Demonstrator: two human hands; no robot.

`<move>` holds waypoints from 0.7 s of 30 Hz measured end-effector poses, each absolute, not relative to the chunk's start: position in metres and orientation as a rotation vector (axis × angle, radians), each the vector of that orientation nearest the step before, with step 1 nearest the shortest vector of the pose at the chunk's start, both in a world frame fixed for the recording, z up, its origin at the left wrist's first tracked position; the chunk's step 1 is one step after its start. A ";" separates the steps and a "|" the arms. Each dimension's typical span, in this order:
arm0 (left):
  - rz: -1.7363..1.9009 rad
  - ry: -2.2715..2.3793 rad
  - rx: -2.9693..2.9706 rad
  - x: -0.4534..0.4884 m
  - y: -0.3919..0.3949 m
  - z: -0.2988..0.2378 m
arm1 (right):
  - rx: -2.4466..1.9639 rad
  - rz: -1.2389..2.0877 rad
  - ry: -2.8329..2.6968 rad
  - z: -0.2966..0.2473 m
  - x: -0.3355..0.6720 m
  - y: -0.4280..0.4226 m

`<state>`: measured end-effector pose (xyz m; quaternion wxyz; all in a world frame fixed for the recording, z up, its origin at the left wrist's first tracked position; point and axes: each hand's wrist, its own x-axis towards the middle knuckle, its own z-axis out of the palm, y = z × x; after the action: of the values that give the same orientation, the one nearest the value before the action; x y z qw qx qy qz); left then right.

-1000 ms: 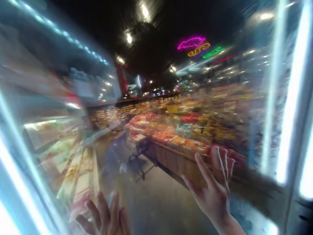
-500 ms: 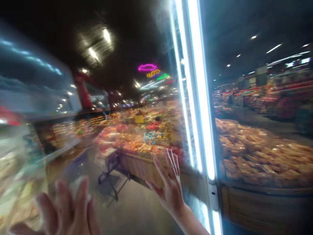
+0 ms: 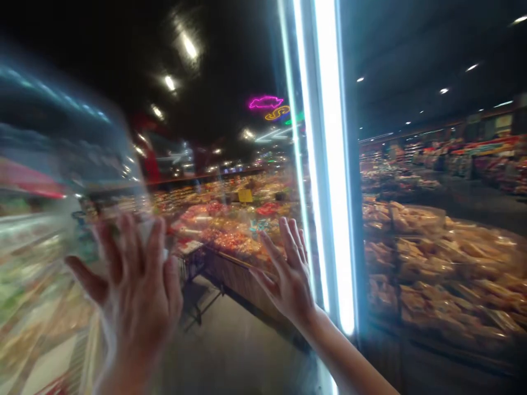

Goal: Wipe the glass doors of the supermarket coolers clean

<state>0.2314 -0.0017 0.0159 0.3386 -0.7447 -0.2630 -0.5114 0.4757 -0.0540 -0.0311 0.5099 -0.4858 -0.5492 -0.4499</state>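
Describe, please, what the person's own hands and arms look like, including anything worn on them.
The left hand and the right hand are both bare, without gloves. The right forearm shows no sleeve, watch or bracelet, and the left wrist is uncovered where visible. Blur leaves small details, such as thin rings, unclear.

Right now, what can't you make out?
Head view:
Left hand: palm and anything touching it, hidden by the hand.
Pale patch behind its fingers: mostly covered by them.
Goods at far left: smeared by blur.
Yellow card: any writing, too small and blurred.
Right forearm: cut off by bottom edge.
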 end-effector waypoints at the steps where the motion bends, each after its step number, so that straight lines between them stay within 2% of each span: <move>1: -1.281 -0.690 -1.882 0.243 -0.005 0.005 | -1.152 -1.084 -1.336 -0.027 0.482 -0.056; 5: -0.972 -0.396 -2.009 0.285 -0.015 -0.018 | -1.096 -1.094 -1.389 -0.016 0.510 -0.062; 11: -1.159 -0.654 -1.849 0.301 -0.013 0.054 | -1.031 -1.110 -1.405 0.000 0.529 -0.060; 16: -0.847 -0.429 -1.945 0.270 -0.010 0.052 | -0.971 -1.118 -1.511 0.018 0.525 -0.059; 21: -1.232 -0.906 -1.816 0.223 -0.007 0.087 | -0.969 -1.068 -1.601 0.037 0.505 -0.061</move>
<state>0.2226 -0.0066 0.0872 0.3746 -0.7092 -0.3538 -0.4812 0.5049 -0.0612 0.0373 0.4737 -0.3961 -0.6544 -0.4365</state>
